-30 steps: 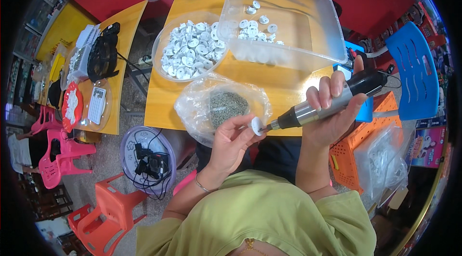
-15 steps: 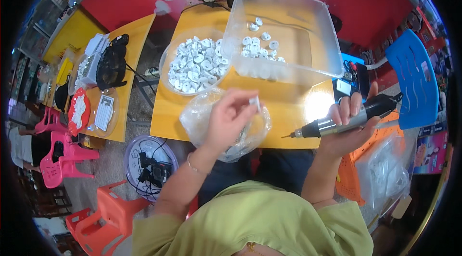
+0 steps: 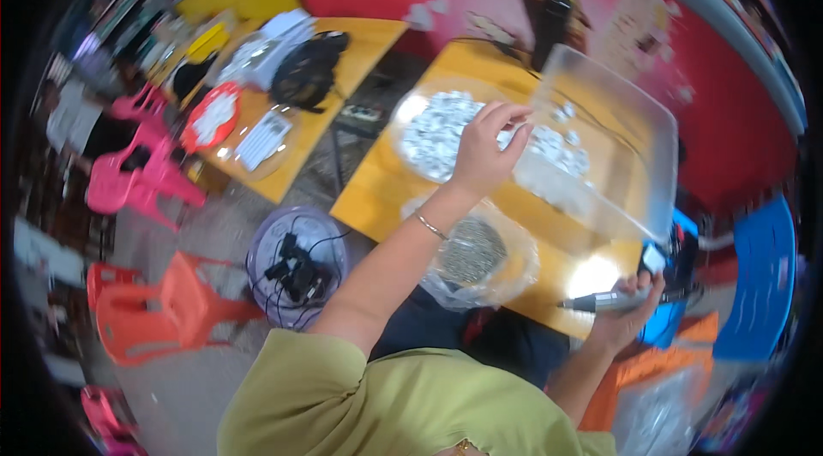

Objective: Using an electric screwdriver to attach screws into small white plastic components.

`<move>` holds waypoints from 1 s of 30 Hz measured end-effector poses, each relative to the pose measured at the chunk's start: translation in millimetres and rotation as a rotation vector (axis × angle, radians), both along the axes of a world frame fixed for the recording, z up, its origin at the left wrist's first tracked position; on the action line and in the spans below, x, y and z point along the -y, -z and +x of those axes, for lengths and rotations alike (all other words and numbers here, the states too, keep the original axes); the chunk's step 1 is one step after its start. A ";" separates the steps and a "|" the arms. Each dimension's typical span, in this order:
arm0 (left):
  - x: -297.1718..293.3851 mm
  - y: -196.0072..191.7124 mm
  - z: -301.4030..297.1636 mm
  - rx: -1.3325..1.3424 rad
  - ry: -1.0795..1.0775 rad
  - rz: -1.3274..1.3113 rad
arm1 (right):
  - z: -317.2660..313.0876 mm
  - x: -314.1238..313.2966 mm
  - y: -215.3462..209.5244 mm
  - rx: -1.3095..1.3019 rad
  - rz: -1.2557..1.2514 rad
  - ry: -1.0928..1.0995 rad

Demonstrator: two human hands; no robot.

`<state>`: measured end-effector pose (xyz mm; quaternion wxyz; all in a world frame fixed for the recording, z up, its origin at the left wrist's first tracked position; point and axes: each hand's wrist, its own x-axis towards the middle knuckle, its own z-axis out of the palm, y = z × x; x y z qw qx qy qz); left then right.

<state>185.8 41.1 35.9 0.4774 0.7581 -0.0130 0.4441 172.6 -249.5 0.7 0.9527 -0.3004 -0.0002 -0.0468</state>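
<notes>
My left hand [image 3: 490,147] is raised between a round clear bowl and a clear plastic bin [image 3: 660,186]. Its fingers are curled toward the thumb, with a small white plastic part [image 3: 505,138] showing between them, blurred. White parts [image 3: 439,132] of the same kind fill the bowl, and several more lie in the bin. My right hand [image 3: 630,309] is wrapped round a grey and black electric screwdriver [image 3: 596,302], its tip pointing left over the table's front edge. Below my left forearm, many small metal screws [image 3: 471,252] lie in an opened clear plastic bag [image 3: 523,263].
The yellow table [image 3: 364,195] carries the bowl, bin and bag. To the left, a second table holds a red tray [image 3: 211,117] and a black bag [image 3: 309,70]. A purple tub [image 3: 257,263] with black cables stands on the floor. Blue chair [image 3: 759,276] at right.
My left hand has moved up and away, toward the bin. The screwdriver has shifted down, still in my right hand. The whole view has turned, showing more of the left side.
</notes>
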 end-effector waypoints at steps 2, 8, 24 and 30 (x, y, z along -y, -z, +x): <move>-29.6 24.4 -5.2 -0.077 -0.109 0.018 | 0.8 -4.0 3.0 -0.027 -0.011 0.026; -93.2 73.2 -35.3 -0.967 -0.297 0.641 | -11.1 -36.1 -1.6 -0.019 -0.020 -0.076; -95.5 100.6 -32.8 -0.531 -0.316 0.526 | -15.6 -82.4 16.6 0.254 -0.054 -0.261; -58.6 67.1 -60.7 -0.107 0.234 -0.970 | -28.9 -101.4 41.1 0.296 -0.273 -0.228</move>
